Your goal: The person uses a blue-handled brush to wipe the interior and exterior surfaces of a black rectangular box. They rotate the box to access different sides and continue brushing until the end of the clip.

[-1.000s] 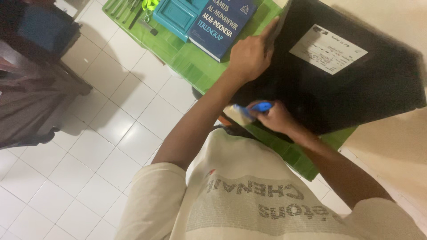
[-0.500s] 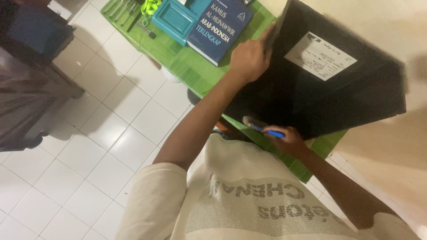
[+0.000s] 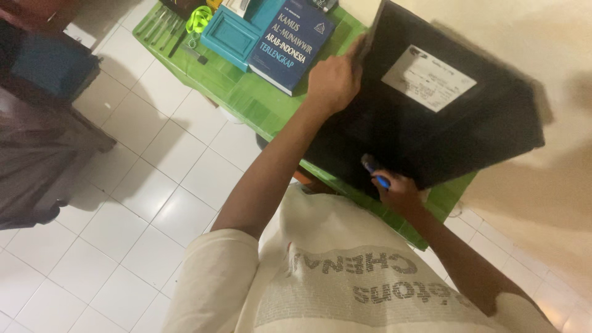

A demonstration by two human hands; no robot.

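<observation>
— White floor tiles [image 3: 154,185] fill the left of the frame, and a green table [image 3: 246,98] runs from the top middle down to the right, against a cream wall [image 3: 542,203].

— What is on the table?

— A big black flat box with a white paper label [image 3: 431,117] sits at the upper right. Just beside it, at the top middle, lie a thick dark blue book [image 3: 291,44] and a teal box [image 3: 227,34]. Some thin metal tools [image 3: 161,18] and a bright yellow-green strap [image 3: 198,17] lie at the top left end.

— What are the hands doing?

— The left hand [image 3: 333,77] is curled and presses on the top left edge of the black box. The right hand [image 3: 401,192] is closed around a small blue-handled tool [image 3: 375,171] at the box's lower edge. The tool's tip touches that edge. I cannot tell what kind of tool it is.

— How could this bit be done well?

— I think the left hand should hold the box firm so it does not slide. The tool should move slow along the edge, pointing away from the fingers. The box hangs a little over the table edge, so it could tip if pushed hard.
</observation>
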